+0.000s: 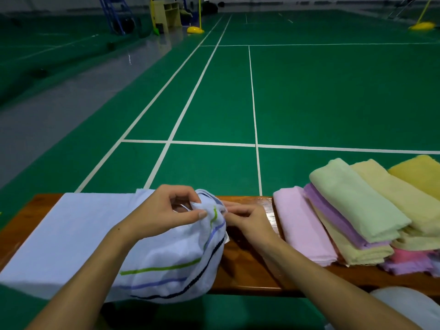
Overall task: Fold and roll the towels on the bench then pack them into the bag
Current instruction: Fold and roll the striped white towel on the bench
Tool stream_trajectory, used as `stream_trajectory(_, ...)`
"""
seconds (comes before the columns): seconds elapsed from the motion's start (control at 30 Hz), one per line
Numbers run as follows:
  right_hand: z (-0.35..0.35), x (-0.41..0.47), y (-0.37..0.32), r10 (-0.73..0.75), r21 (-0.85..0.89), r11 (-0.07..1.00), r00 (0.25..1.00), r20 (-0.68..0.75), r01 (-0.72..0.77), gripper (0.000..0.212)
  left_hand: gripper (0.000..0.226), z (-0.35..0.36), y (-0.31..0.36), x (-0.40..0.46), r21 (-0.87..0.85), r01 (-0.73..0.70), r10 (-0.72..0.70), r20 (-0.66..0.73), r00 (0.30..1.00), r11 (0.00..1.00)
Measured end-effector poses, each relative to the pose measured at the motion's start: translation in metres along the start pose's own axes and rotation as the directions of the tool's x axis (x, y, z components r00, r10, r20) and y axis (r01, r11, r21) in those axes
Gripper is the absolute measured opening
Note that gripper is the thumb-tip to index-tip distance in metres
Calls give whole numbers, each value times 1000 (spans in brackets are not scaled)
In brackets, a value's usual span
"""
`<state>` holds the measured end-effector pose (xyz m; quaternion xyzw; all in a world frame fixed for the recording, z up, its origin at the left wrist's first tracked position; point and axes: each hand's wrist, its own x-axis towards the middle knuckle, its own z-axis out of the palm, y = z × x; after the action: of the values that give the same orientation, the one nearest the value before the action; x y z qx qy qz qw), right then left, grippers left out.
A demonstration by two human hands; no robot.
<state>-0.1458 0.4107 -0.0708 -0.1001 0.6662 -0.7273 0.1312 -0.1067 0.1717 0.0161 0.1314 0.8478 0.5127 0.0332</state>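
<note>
Head view: left hand (166, 210) and right hand (247, 217) pinch striped towel (176, 263) on bench (245, 265).

A: What carries the items?
B: A glossy brown wooden tabletop (247, 263), standing on the green court floor (333, 96).
A: What lies at its left?
B: A pale blue striped towel (78, 234), spread flat, its right end bunched up.
A: And at its right?
B: A pink towel (302, 225), then an overlapping stack of folded towels (357, 203) in purple, green and yellow.
</note>
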Motion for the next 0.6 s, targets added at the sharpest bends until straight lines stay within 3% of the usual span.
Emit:
stream_trajectory(0.2,-30,12,-23,-176,-236,955,984,38,180,18,16,-10,-6,-2,239,-46,72,-102,992,970)
stream_trajectory(0.3,-45,12,-40,-243,-453,844,958,154,287,20,19,-15,-8,-1,404,-100,160,-115,980,909)
stream_trajectory(0.4,-49,10,-58,-392,-642,645,901,188,415,15,26,-16,-4,1,536,-137,252,-147,956,833)
stream_trajectory(0.5,-47,6,-78,-493,-703,531,847,198,473,16,33,-14,8,6,572,-197,365,-194,911,796)
stream_trajectory(0.6,-46,0,-97,-535,-716,500,824,188,488,15,37,-12,20,9,550,-237,421,-236,876,801)
